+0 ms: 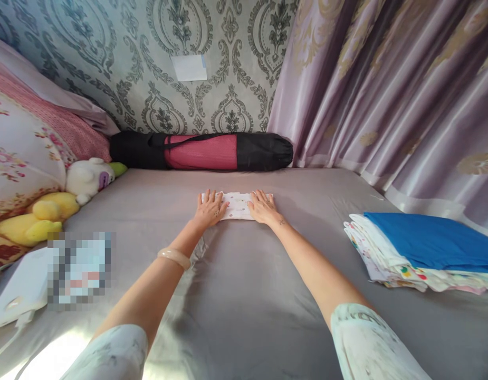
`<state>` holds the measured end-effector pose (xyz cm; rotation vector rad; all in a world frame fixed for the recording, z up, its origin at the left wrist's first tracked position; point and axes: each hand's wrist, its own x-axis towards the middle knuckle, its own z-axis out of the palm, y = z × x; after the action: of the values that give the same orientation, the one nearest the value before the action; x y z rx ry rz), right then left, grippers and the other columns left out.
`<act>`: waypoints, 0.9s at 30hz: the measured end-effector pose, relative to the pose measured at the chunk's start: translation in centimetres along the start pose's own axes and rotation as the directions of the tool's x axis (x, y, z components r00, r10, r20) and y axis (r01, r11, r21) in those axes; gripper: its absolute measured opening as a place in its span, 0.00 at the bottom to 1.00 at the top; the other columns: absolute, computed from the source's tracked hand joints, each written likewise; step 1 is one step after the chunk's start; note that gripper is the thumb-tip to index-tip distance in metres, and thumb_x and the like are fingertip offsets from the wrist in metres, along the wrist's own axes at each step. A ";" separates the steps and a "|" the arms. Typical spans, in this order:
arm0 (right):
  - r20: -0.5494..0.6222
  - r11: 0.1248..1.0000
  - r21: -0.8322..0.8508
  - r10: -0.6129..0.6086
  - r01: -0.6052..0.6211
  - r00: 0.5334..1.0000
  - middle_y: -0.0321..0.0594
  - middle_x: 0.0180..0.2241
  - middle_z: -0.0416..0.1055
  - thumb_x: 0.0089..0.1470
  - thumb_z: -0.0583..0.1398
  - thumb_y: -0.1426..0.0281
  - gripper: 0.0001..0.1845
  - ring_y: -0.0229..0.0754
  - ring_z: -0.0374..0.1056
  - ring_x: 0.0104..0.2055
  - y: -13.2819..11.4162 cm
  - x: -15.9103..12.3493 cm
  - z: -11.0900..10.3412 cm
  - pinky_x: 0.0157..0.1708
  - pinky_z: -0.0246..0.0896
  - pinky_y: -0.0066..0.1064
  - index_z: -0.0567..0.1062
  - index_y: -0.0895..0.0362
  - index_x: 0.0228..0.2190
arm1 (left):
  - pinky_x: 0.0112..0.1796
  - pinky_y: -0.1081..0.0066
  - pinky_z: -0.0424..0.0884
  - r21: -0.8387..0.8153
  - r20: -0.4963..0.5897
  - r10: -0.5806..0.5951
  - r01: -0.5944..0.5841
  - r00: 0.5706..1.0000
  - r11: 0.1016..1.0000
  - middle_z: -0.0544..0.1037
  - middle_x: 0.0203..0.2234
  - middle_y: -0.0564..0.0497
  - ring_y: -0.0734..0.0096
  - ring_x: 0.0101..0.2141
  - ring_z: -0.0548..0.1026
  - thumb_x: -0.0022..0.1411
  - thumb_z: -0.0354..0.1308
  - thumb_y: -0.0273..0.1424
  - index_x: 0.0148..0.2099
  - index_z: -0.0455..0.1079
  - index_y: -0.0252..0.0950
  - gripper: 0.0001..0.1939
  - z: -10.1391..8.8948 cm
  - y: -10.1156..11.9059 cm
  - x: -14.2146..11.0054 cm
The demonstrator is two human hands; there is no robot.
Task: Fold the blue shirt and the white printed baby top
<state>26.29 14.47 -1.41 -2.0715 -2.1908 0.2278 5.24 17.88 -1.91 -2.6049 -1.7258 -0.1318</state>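
A small folded white cloth (238, 206) with a sparse printed pattern lies flat on the grey bed sheet (244, 295). My left hand (211, 207) presses down on its left end, palm down with the fingers spread. On the right end rests my right hand (262, 206), also flat and open. Both arms reach straight ahead, and a pale bangle (174, 257) circles my left forearm. The cloth's two ends are partly hidden under my hands.
To the right sits a stack of folded fabrics topped by a blue cloth (429, 240). A black and pink rolled bag (200, 152) lies along the wall. Plush toys (89, 179), a white device with a cable (24, 285) and a blurred-out item (83, 269) are at left. Curtains (370, 84) hang at right.
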 end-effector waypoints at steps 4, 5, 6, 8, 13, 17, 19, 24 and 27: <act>-0.039 0.996 0.044 -0.071 0.073 0.997 0.46 0.69 0.42 0.66 0.38 0.61 0.32 0.49 0.35 0.71 -2.0 -0.3 0.4 0.66 0.28 0.50 0.51 0.60 0.66 | 0.63 0.47 0.41 -0.029 -0.029 0.081 -0.081 0.996 0.996 0.53 0.67 0.42 0.53 0.68 0.44 0.71 0.31 0.44 0.69 0.51 0.34 0.32 0.2 1.9 -0.1; -0.044 0.996 0.052 -0.073 0.075 0.996 0.46 0.69 0.43 0.66 0.38 0.61 0.32 0.49 0.36 0.70 -2.3 -0.4 0.7 0.66 0.29 0.51 0.52 0.60 0.66 | 0.63 0.48 0.42 -0.045 -0.013 0.083 -0.083 0.996 0.996 0.53 0.68 0.43 0.54 0.68 0.45 0.71 0.31 0.44 0.69 0.51 0.35 0.31 0.5 2.2 -0.2; -0.049 0.996 0.057 -0.071 0.074 0.996 0.45 0.69 0.44 0.66 0.38 0.62 0.31 0.49 0.37 0.70 -2.5 -0.4 1.0 0.66 0.30 0.51 0.52 0.59 0.66 | 0.63 0.49 0.43 -0.062 0.007 0.077 -0.077 0.997 0.995 0.52 0.68 0.44 0.55 0.67 0.46 0.71 0.31 0.43 0.69 0.50 0.36 0.31 0.8 2.3 -0.3; -0.054 0.996 0.057 -0.067 0.070 0.996 0.44 0.69 0.45 0.66 0.38 0.62 0.31 0.49 0.38 0.70 -2.7 -0.6 1.5 0.66 0.31 0.51 0.54 0.58 0.65 | 0.63 0.50 0.45 -0.086 0.040 0.061 -0.057 0.997 0.995 0.51 0.68 0.45 0.56 0.67 0.47 0.71 0.32 0.43 0.70 0.49 0.38 0.30 1.4 2.4 -0.4; -0.051 0.997 0.043 -0.060 0.063 0.997 0.43 0.69 0.45 0.66 0.38 0.62 0.30 0.49 0.39 0.70 -2.6 -0.6 1.8 0.66 0.31 0.51 0.54 0.57 0.65 | 0.63 0.50 0.45 -0.102 0.034 0.042 -0.038 0.999 0.994 0.51 0.68 0.46 0.57 0.67 0.48 0.71 0.33 0.43 0.70 0.49 0.41 0.29 1.7 2.4 -0.4; -0.033 0.997 0.040 -0.057 0.059 0.998 0.44 0.69 0.45 0.66 0.39 0.63 0.30 0.50 0.39 0.70 -2.5 -0.4 1.6 0.65 0.33 0.53 0.54 0.58 0.65 | 0.63 0.52 0.47 -0.081 0.018 0.048 -0.047 0.999 0.996 0.53 0.68 0.44 0.57 0.67 0.50 0.71 0.34 0.43 0.69 0.50 0.39 0.29 1.4 2.5 -0.7; -0.010 0.998 0.046 -0.053 0.053 0.999 0.44 0.68 0.46 0.65 0.39 0.63 0.30 0.50 0.40 0.70 -2.7 -0.3 1.3 0.65 0.34 0.54 0.55 0.57 0.65 | 0.63 0.52 0.47 -0.064 -0.012 0.068 -0.068 0.998 0.996 0.55 0.67 0.43 0.56 0.66 0.51 0.71 0.34 0.42 0.69 0.52 0.37 0.29 1.3 2.3 -1.1; -0.038 0.995 0.056 -0.075 0.077 0.996 0.48 0.68 0.46 0.65 0.41 0.64 0.30 0.51 0.40 0.69 -4.5 0.3 0.4 0.65 0.31 0.55 0.56 0.60 0.64 | 0.64 0.52 0.46 -0.024 -0.084 0.052 -0.055 0.995 0.998 0.59 0.65 0.43 0.57 0.66 0.52 0.71 0.34 0.43 0.66 0.58 0.37 0.29 0.9 0.4 -2.4; -0.100 0.992 0.063 -0.101 0.107 0.990 0.49 0.69 0.44 0.65 0.40 0.64 0.30 0.49 0.37 0.70 -6.1 0.8 0.4 0.65 0.29 0.53 0.54 0.62 0.64 | 0.64 0.53 0.46 -0.041 -0.104 -0.016 0.012 0.994 0.999 0.59 0.65 0.42 0.56 0.66 0.52 0.71 0.34 0.42 0.66 0.58 0.34 0.29 0.7 -1.1 -3.1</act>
<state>20.17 14.95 -0.69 -1.8856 -2.1942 0.1861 3.12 15.54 -2.93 -2.5631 -1.7241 -0.3003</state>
